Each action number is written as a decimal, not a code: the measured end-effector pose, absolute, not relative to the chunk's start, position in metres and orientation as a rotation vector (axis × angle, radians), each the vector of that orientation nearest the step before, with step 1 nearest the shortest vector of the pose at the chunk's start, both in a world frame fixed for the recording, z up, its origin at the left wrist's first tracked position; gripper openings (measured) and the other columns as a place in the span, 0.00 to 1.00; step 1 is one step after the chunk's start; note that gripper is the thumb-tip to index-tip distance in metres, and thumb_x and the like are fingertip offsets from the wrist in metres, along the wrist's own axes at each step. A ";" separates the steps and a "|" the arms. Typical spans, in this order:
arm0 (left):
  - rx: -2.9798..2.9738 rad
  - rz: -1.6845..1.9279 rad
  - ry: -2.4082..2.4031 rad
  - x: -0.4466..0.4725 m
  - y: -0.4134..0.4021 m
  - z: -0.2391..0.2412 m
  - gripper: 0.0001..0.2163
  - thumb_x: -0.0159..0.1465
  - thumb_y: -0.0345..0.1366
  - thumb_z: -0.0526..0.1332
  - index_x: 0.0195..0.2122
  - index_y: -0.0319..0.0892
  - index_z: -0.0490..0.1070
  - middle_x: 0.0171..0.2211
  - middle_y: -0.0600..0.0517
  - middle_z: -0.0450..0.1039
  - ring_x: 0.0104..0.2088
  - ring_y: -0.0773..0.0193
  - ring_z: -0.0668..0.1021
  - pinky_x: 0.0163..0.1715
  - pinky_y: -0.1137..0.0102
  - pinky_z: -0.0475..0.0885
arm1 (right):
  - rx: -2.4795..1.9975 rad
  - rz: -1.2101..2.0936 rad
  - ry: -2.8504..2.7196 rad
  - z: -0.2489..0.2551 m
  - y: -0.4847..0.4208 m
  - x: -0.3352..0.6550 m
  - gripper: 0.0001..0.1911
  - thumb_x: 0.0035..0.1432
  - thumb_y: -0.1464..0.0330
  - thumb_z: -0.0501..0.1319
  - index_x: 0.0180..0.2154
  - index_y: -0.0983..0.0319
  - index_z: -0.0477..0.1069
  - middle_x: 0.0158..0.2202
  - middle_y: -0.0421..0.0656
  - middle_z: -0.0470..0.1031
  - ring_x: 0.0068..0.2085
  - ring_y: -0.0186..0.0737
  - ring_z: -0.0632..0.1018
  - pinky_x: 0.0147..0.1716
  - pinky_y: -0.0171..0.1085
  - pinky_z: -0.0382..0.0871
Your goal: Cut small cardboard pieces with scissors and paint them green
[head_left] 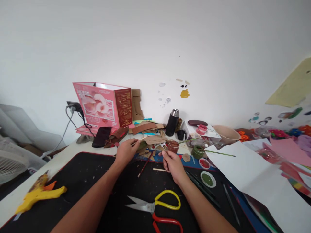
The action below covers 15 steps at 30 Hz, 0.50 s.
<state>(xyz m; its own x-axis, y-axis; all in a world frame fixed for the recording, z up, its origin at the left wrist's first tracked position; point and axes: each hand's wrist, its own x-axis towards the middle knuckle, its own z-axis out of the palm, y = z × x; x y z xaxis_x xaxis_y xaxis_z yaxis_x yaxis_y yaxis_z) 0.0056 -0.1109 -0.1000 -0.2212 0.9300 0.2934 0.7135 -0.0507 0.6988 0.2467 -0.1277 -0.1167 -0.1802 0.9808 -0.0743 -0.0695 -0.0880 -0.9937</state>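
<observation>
Beige, a thin stick (143,138) is pinched in the left hand (126,150); whether the right hand (173,164) grips anything is unclear.

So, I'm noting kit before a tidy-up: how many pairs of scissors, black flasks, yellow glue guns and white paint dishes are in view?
Scissors, pairs: 1
Black flask: 1
Yellow glue gun: 1
White paint dishes: 2
Total: 5

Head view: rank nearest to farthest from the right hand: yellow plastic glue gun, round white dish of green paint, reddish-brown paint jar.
1. Reddish-brown paint jar, just beyond the right hand.
2. White dish, to the hand's right.
3. Yellow glue gun, far left.
</observation>
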 end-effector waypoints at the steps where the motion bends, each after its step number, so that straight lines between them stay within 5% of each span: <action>1: 1.739 1.165 1.942 0.004 -0.110 -0.100 0.16 0.66 0.47 0.58 0.38 0.46 0.84 0.41 0.45 0.86 0.43 0.48 0.83 0.42 0.64 0.71 | -1.121 1.430 -1.244 -0.116 -0.128 0.247 0.29 0.53 0.42 0.68 0.35 0.62 0.72 0.16 0.31 0.62 0.16 0.28 0.60 0.13 0.29 0.46; 7: 1.539 1.380 1.795 -0.007 -0.105 -0.096 0.13 0.59 0.48 0.63 0.30 0.46 0.83 0.31 0.50 0.83 0.38 0.52 0.81 0.37 0.66 0.69 | -1.111 1.426 -1.260 -0.115 -0.128 0.247 0.28 0.54 0.42 0.67 0.36 0.61 0.73 0.16 0.31 0.62 0.16 0.30 0.60 0.14 0.30 0.47; 11: 1.274 1.582 1.666 -0.021 -0.100 -0.092 0.17 0.57 0.51 0.64 0.31 0.42 0.81 0.19 0.55 0.67 0.23 0.63 0.69 0.24 0.70 0.60 | -1.103 1.419 -1.265 -0.113 -0.128 0.248 0.28 0.55 0.43 0.67 0.36 0.62 0.75 0.16 0.32 0.62 0.16 0.30 0.60 0.14 0.30 0.47; 15: 1.039 1.721 1.490 -0.032 -0.096 -0.089 0.17 0.56 0.51 0.64 0.33 0.40 0.77 0.19 0.59 0.58 0.18 0.70 0.59 0.18 0.73 0.51 | -1.094 1.425 -1.272 -0.112 -0.128 0.249 0.28 0.55 0.43 0.66 0.37 0.63 0.76 0.15 0.32 0.62 0.15 0.30 0.60 0.14 0.31 0.48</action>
<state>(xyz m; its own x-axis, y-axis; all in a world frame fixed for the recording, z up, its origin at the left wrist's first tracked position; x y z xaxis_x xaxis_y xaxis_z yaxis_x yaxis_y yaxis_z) -0.0322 -0.0962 -0.0890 -0.4919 0.8558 0.1599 0.0359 -0.1636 0.9859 0.2486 -0.1278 -0.1115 -0.1972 0.9793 -0.0447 -0.0661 -0.0588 -0.9961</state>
